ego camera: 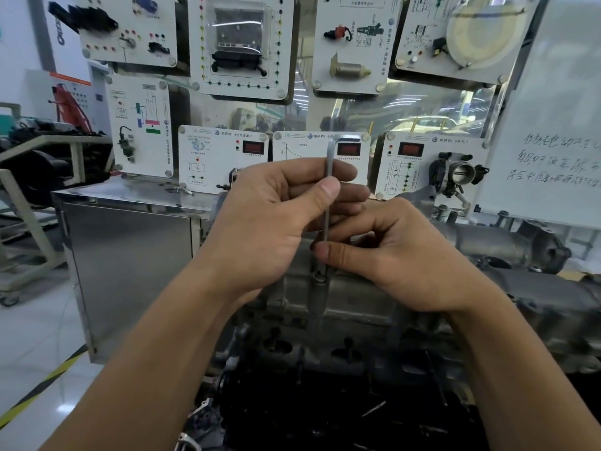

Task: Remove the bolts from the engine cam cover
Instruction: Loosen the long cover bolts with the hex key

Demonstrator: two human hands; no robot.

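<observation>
Over the cam cover [341, 297], both hands pinching upright hex key [328, 190], tip in bolt [320, 275]

bolt [319, 275] seated upright in grey cam cover [351, 297] boss, just below right hand [400, 255] thumb tip, hex key [328, 203] in its head

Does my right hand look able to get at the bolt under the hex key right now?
Probably yes. The right hand already pinches the hex key just above the bolt, and nothing lies between them, though both hands are busy with the key.
</observation>
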